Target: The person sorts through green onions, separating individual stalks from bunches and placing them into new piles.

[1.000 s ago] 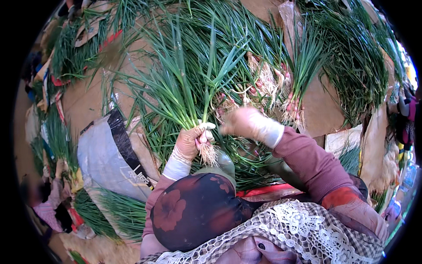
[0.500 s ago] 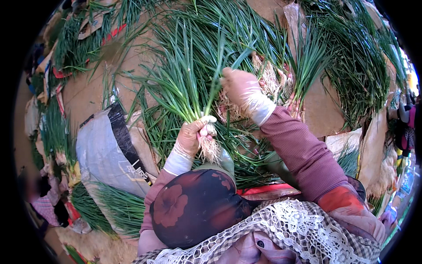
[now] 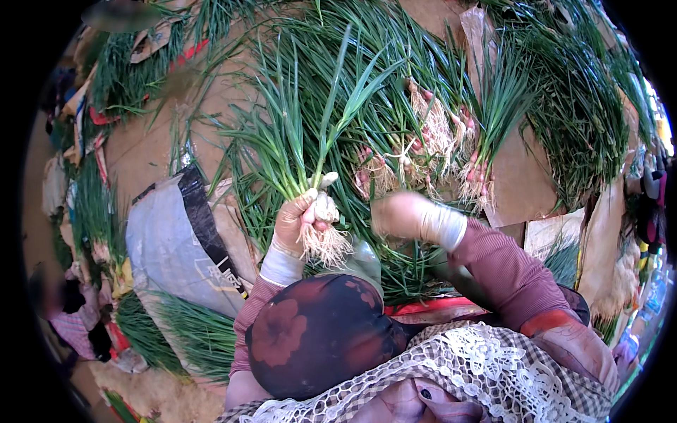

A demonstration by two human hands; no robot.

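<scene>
My left hand [image 3: 288,227], in a thin pale glove, is closed round a bunch of spring onions [image 3: 300,151]. The green leaves fan upward from the fist, and the pinkish-white bulbs and stringy roots [image 3: 324,240] hang out at its lower right. My right hand [image 3: 403,215] is also gloved and sits a little to the right of the bunch, apart from it. It is smeared by motion, so its fingers cannot be made out. Just beyond it lie loose spring onions [image 3: 430,130] with their roots toward me. A smaller bunch of them [image 3: 479,166] lies further right.
A large heap of green leaves [image 3: 571,106] covers the right side. On the left lies a grey-white sack [image 3: 173,240] with a black band, and more green bunches [image 3: 194,331] are below it. Brown cardboard [image 3: 525,176] lies at the right. A dark flowered cloth [image 3: 317,335] covers my knee.
My right hand has come down and toward me, away from the leaves of the held bunch. My left hand has shifted slightly left, and the bunch now shows more bulbs and roots.
</scene>
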